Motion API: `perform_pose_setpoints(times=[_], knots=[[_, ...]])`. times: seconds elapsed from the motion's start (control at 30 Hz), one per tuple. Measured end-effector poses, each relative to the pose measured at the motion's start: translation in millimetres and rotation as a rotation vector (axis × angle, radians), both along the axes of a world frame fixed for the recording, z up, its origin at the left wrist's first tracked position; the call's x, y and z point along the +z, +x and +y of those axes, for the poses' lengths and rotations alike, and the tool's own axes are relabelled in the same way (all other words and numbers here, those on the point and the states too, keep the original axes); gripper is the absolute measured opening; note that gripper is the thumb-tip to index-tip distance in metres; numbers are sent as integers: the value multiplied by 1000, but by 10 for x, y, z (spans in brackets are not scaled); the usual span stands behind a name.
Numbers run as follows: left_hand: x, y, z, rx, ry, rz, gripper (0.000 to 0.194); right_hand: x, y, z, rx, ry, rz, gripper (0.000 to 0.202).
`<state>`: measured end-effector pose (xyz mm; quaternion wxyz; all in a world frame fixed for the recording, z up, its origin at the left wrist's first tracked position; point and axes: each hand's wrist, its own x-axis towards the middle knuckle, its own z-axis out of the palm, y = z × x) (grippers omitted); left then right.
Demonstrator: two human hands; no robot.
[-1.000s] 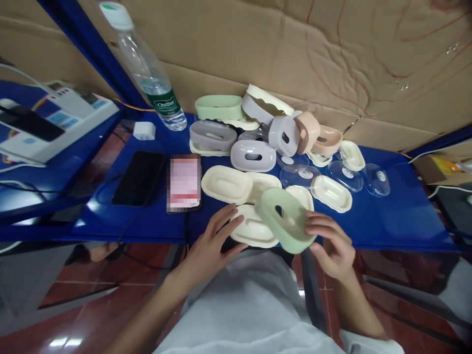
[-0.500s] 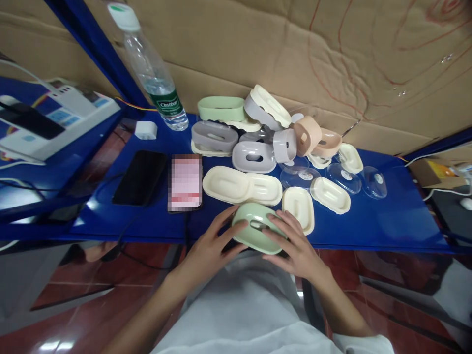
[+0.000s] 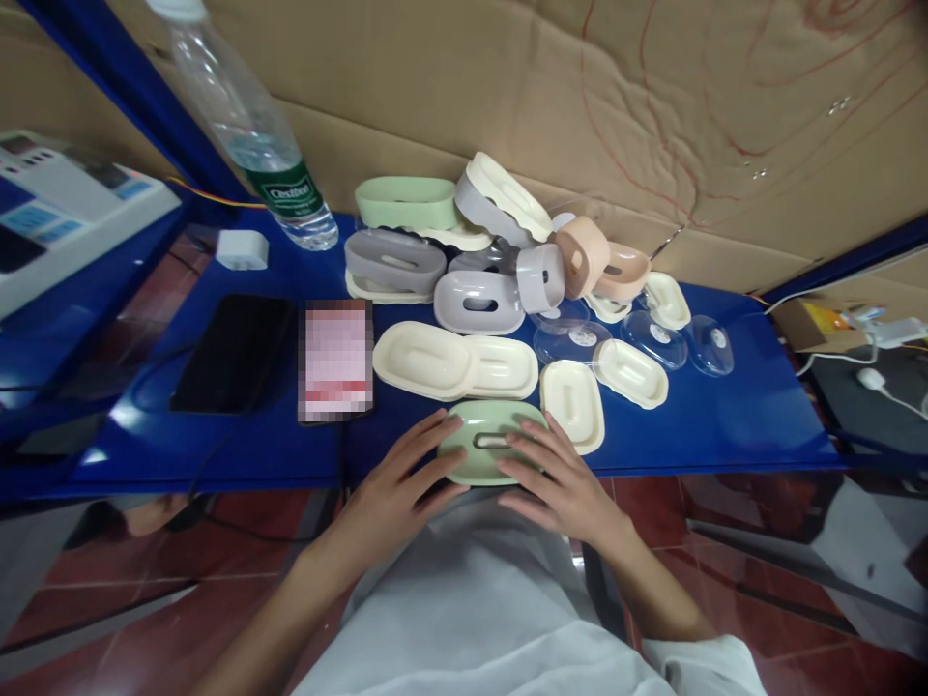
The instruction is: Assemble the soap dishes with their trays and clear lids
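A light green oval tray with a slot in its middle is held at the table's front edge. My left hand grips its left end, and my right hand grips its right end with the fingers over the top. Just behind it, two cream oval trays overlap, the left one resting on the right one. Another cream tray lies close behind my right hand. Farther back, a grey slotted tray stands near a second green piece.
A water bottle, white plug, dark phone and phone with a blurred screen are at the left. Clear lids, another cream tray and peach pieces lie right of centre on the blue table.
The green tray has turned from a slant to nearly level, with both hands still on it. The camera view has shifted, so the table items appear farther left.
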<state>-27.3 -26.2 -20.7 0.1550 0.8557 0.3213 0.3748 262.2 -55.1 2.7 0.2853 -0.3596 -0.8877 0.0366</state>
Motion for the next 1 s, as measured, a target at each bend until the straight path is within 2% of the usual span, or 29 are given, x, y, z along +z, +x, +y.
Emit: perform_pose_setpoints(times=[0.13, 0.27, 0.43, 0.5, 0.63, 0.7, 0.8, 0.9, 1.0], knots=[[17, 19, -6, 8, -12, 29, 31, 3, -33, 7, -48, 42, -51, 32], [33, 54, -13, 69, 7, 30, 31, -13, -55, 17, -42, 36, -89, 29], [43, 69, -11, 63, 11, 33, 30, -38, 100, 45, -32, 22, -86, 41], [54, 65, -9, 66, 5, 35, 31, -31, 225, 67, -113, -9, -71, 49], [90, 59, -4, 73, -16, 38, 34, -33, 473, 63, -365, -72, -103, 69], [103, 58, -1, 64, -27, 32, 34, -33, 584, 33, -421, -69, -100, 79], [106, 59, 4, 46, -30, 7, 36, 25, 772, 37, -491, -37, -76, 73], [99, 59, 12, 43, -28, -7, 37, 166, 999, 216, -608, -36, -112, 64], [90, 58, 20, 37, -30, -21, 36, 317, 1220, 594, -592, -87, -133, 78]])
